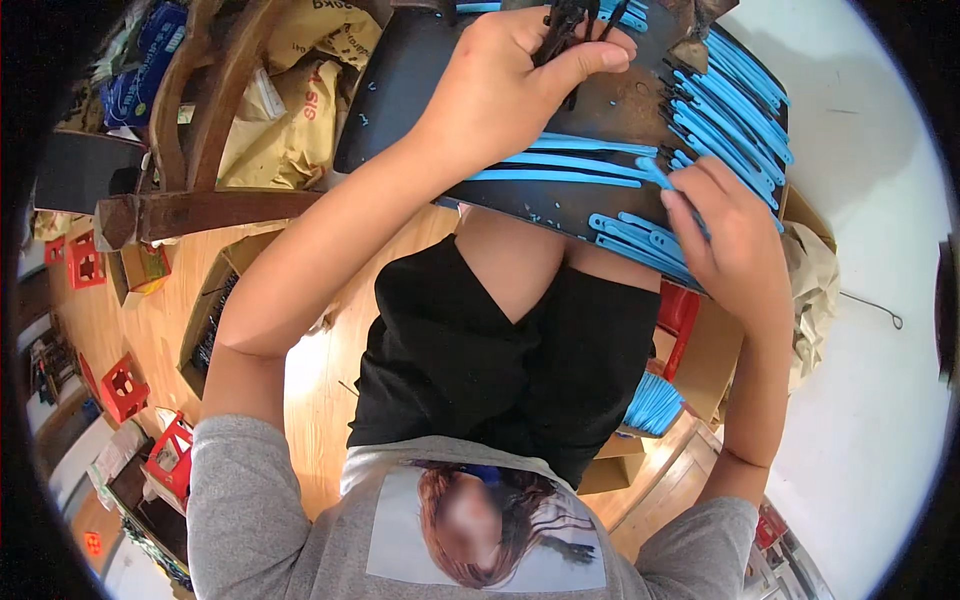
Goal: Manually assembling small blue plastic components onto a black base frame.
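Note:
My left hand (500, 75) is closed around a bundle of thin black pieces (572, 25) above the far side of a dark work board (400, 110). At the board's near right, my right hand (735, 235) pinches the end of a slim blue plastic strip (652, 172) between thumb and fingers. Left of that hand, more blue strips (560, 178) lie side by side. Beneath and beside its fingers is a small stack of blue strips (635, 240) with holes in their rounded ends. A large fanned pile of blue strips (745, 130), some black-tipped, covers the right side.
A wooden frame (200, 207) and brown paper sacks (285, 130) stand to the left. Below the board at right are a cardboard box (712, 365) and a bundle of blue strips (653, 405). Red crates (125, 388) sit on the floor at left. A white wall (870, 200) bounds the right.

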`<state>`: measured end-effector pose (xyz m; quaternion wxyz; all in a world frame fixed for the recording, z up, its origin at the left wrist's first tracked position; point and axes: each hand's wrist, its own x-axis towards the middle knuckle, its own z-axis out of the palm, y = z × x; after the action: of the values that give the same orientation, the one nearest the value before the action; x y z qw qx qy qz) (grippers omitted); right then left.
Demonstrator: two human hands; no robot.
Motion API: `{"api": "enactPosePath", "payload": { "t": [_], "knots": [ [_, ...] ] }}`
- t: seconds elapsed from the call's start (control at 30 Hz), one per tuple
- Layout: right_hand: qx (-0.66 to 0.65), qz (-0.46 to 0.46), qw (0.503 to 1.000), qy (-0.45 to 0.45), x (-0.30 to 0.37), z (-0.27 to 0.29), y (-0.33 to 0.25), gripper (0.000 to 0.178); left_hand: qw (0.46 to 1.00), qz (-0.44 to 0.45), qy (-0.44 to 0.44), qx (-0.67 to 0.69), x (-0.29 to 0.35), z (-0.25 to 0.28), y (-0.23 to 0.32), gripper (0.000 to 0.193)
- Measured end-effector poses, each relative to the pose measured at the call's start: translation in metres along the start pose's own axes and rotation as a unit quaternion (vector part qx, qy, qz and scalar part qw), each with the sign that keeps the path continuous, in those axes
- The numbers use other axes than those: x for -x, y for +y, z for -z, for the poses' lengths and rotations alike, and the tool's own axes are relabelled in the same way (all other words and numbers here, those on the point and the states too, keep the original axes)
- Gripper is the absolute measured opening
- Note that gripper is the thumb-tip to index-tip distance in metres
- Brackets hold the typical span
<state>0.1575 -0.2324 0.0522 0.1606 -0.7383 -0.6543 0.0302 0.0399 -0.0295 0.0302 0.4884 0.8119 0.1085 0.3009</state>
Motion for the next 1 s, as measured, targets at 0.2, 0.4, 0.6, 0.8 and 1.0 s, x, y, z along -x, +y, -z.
{"api": "enactPosePath", "payload": {
  "t": [0.2,0.4,0.6,0.8,1.0],
  "knots": [
    [-0.083,-0.074,0.987,0.119,-0.008,0.001,-0.002,0.010,0.984,-0.167,0.005,0.056,-0.006,-0.005,-0.014,0.016],
    [-0.108,-0.092,0.956,0.258,-0.028,-0.016,0.004,0.020,0.976,-0.218,0.020,-0.015,-0.007,-0.010,-0.004,0.016],
    [-0.178,-0.105,0.946,0.250,-0.026,-0.020,0.014,0.023,0.998,-0.025,-0.048,0.039,-0.005,-0.008,0.005,0.015],
    [-0.188,-0.148,0.938,0.252,-0.022,-0.017,0.017,0.022,0.996,-0.064,-0.034,0.058,-0.004,-0.010,0.007,0.014],
    [-0.154,-0.198,0.940,0.232,-0.024,-0.011,0.014,0.023,0.993,-0.103,-0.015,0.049,-0.007,-0.013,0.004,0.014]
  ]
}}
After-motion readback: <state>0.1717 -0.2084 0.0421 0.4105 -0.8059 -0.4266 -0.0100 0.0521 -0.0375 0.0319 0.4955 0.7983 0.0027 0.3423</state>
